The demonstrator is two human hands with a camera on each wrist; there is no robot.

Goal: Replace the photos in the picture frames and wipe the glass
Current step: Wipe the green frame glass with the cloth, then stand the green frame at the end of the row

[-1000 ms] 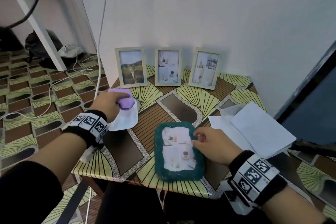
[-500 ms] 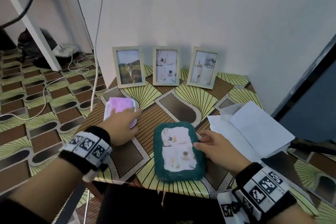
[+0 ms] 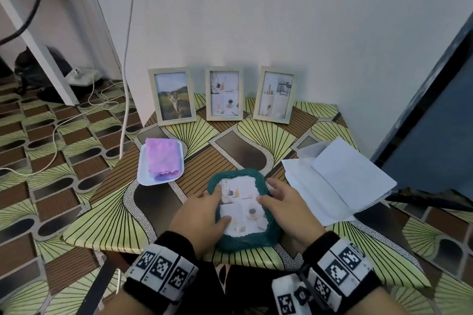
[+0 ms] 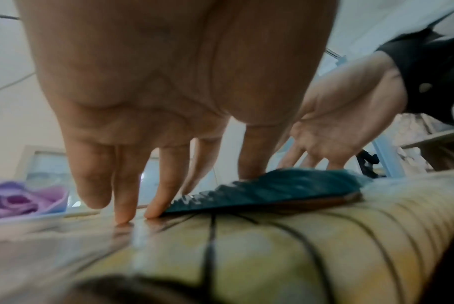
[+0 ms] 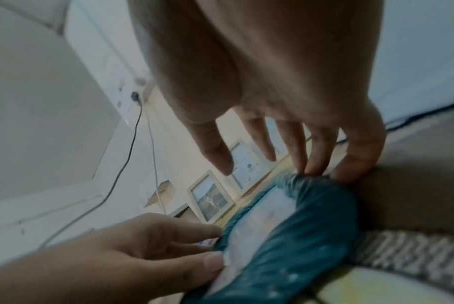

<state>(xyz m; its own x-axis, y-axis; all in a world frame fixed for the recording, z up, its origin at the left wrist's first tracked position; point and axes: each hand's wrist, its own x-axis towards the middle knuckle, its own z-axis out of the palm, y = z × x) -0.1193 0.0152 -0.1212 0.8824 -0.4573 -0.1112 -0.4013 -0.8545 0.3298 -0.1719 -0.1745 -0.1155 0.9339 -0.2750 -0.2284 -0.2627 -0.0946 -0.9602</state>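
Flanking the teal frame (image 3: 244, 239), both hands' straight fingers touch its edges

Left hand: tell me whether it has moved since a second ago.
Yes. The left hand left the purple cloth and went right to the teal frame, where it now rests.

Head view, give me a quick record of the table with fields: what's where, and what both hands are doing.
teal frame: flat at the table's near edge, photo side up
left hand: fingers straight, resting on the frame's left side
right hand: fingers straight, touching the frame's right side
purple cloth: folded on a white tray, left of the frame
standing frames: three, upright against the wall
white papers: right of the teal frame
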